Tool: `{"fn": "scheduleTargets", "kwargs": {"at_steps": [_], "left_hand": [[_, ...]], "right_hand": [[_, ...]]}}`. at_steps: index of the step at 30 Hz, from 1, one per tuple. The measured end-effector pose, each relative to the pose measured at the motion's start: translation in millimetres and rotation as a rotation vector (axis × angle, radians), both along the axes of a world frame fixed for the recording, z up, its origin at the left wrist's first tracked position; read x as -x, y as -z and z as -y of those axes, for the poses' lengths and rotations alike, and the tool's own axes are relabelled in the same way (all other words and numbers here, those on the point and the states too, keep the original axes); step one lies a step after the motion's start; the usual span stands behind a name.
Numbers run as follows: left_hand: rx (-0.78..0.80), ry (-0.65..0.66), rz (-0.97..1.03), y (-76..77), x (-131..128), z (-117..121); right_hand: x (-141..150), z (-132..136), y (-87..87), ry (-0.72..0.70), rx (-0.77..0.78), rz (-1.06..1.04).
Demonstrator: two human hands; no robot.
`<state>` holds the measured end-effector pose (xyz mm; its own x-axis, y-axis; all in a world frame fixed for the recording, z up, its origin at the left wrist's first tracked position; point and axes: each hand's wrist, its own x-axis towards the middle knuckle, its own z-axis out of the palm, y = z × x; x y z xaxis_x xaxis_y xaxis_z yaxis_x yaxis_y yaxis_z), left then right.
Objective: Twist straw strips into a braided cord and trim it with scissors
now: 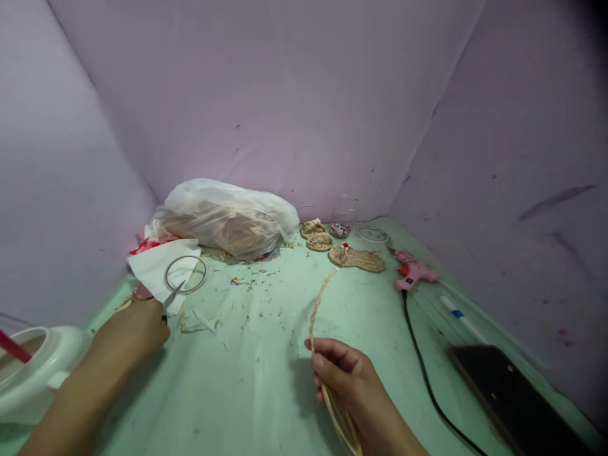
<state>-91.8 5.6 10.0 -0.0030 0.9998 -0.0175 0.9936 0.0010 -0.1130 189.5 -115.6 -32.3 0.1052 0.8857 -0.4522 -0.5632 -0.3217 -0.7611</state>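
Observation:
At the left, my left hand is closed around a pair of scissors, its pointed blades directed up and to the right. Most of the scissors' handle is hidden by my fingers. My right hand pinches a thin braided straw strip between thumb and fingers. The braid's tip curves away over the table, and its loose straw ends hang down below my palm. Beyond the braid lies a flat sole-shaped woven straw piece with small red and white beads on one end.
A white plastic bag, coiled straw pieces, a small dish of beads and a clear lid sit along the back. A metal ring lies left. Right are a pink glue gun, pen and phone; a white pot stands front left.

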Motion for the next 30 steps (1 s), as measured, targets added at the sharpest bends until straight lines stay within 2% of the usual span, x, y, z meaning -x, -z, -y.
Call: {"fn": "scheduleTargets", "kwargs": {"at_steps": [4,9,11,13,14,15,16,17,19,21,24,27,30], "left_hand": [[-0.002,-0.028,-0.001,-2.3,-19,3],[0.097,-0.107,0.062,-9.1,-17,2],[0.057,-0.150,0.061,-16.0,-21,6],[-0.034,-0.140,0.137,-22.8,-35,15],[-0.073,-0.128,0.243,-24.6,-46,20],[-0.073,-0.073,0.437,-24.8,-59,26],[0.014,-0.018,0.686,-23.2,-73,32],[0.175,0.002,0.948,-19.8,-87,37],[0.514,-0.064,1.413,-10.0,-109,46],[0.698,-0.125,1.707,-0.2,-120,50],[0.747,-0.159,1.885,6.4,-121,52],[0.696,-0.147,1.887,4.3,-118,57],[0.673,-0.073,1.829,2.7,-123,66]], "right_hand": [[5,0,8.6,-0.016,-0.039,0.124],[6,2,7.6,-0.052,-0.066,0.131],[7,2,6.8,-0.054,-0.064,0.116],[8,3,6.8,-0.080,-0.060,0.104],[8,4,7.0,-0.095,-0.060,0.103],[9,4,7.1,-0.108,-0.060,0.107],[10,5,7.2,-0.127,-0.059,0.113],[12,7,7.1,-0.146,-0.056,0.117],[15,9,6.5,-0.194,-0.044,0.111],[18,13,5.6,-0.257,-0.029,0.097],[22,18,3.4,-0.361,-0.019,0.091],[21,22,-1.9,-0.427,-0.066,0.091],[19,23,-9.3,-0.439,-0.200,0.093]]}}
